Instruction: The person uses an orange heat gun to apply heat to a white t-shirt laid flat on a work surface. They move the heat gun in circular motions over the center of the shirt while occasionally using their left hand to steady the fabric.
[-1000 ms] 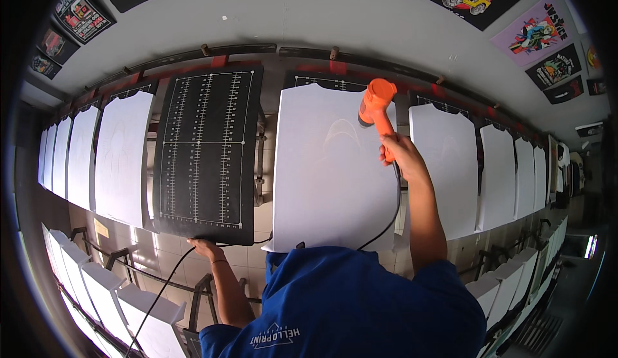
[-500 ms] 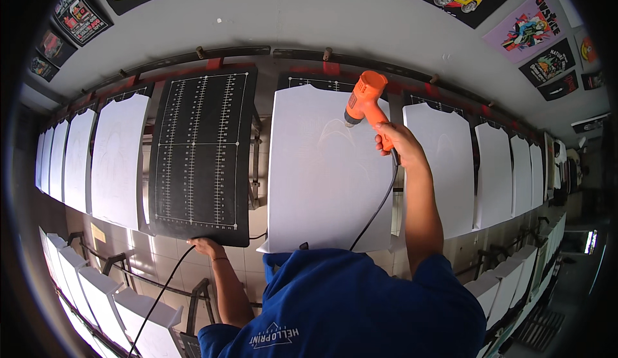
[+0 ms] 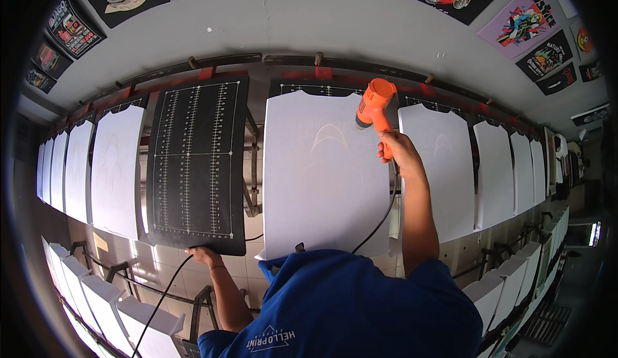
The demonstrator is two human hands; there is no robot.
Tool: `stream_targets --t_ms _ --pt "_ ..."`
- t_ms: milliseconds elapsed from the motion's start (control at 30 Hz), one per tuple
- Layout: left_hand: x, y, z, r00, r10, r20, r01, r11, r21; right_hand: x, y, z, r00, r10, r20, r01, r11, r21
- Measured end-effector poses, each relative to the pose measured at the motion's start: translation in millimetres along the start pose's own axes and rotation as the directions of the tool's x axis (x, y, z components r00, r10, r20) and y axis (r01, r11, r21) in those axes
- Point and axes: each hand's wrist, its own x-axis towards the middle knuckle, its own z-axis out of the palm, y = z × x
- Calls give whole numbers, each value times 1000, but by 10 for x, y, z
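My right hand [image 3: 400, 154] grips an orange heat gun [image 3: 375, 100] by its handle, nozzle tilted down and to the left. It is held over the upper right part of a white T-shirt [image 3: 322, 191] spread on a flat board. A faint arched outline [image 3: 329, 136] shows on the shirt, left of the nozzle. At the near edge of a bare black board [image 3: 209, 184] with white ruler marks, my left hand [image 3: 205, 256] has its fingers closed around the black power cord [image 3: 164, 303]. The board partly hides those fingertips.
More white shirts on boards line both sides, including one at left [image 3: 116, 171] and one at right [image 3: 436, 171]. A metal rail [image 3: 347, 63] runs behind them. Another row of white-covered boards [image 3: 145, 316] stands nearer me. Printed pieces hang on the grey wall [image 3: 290, 27].
The heat gun has shifted right over the shirt, away from the arched outline. My left hand stays by the black board's near edge. The whole view has shifted slightly.
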Motion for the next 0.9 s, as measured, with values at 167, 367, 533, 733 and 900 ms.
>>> stream_targets --t_ms 167,367,533,733,900 --pt "-64 52 -9 999 -6 52 9 998 -57 71 64 -162 1000 23 20 -24 996 90" --pt "21 -58 -15 999 11 50 -6 996 -86 -77 54 -120 993 70 92 -80 992 100" --pt "239 -257 -97 993 82 83 -81 997 -14 -230 53 -92 992 50 112 -53 998 25" --pt "153 -224 -59 985 150 85 -156 986 64 -161 194 -259 999 36 10 -36 995 89" --pt "160 -224 -77 985 154 83 -160 984 77 -286 138 -219 998 70 7 -70 994 81"
